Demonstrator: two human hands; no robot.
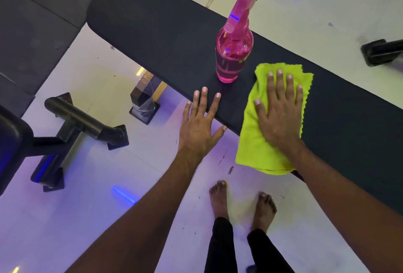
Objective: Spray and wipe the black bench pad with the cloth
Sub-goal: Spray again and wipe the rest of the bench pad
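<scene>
Two bare forearms are reaching forward from the bottom of the head view, above a pair of bare feet (242, 203) standing on the pale floor (109, 218). Further out, the right hand (281, 111) is lying flat with fingers spread, pressing the folded lime-green cloth (257, 148) onto the near edge of the black bench pad (157, 26), with part of the cloth hanging over that edge. The left hand (199, 126) is also spread and holding nothing, its fingertips resting on the pad's edge just beside the cloth. A pink spray bottle (234, 54) is standing upright on the pad, near both hands and touched by neither. Dark equipment legs (80, 120) are sitting on the floor to the left. Judging from this, the wiping step is in hand; whether the pad is wet cannot be told. The next move probably calls for keeping the palm pressed down and sweeping the cloth along the pad, steering round the bottle or lifting it aside with the free hand.
</scene>
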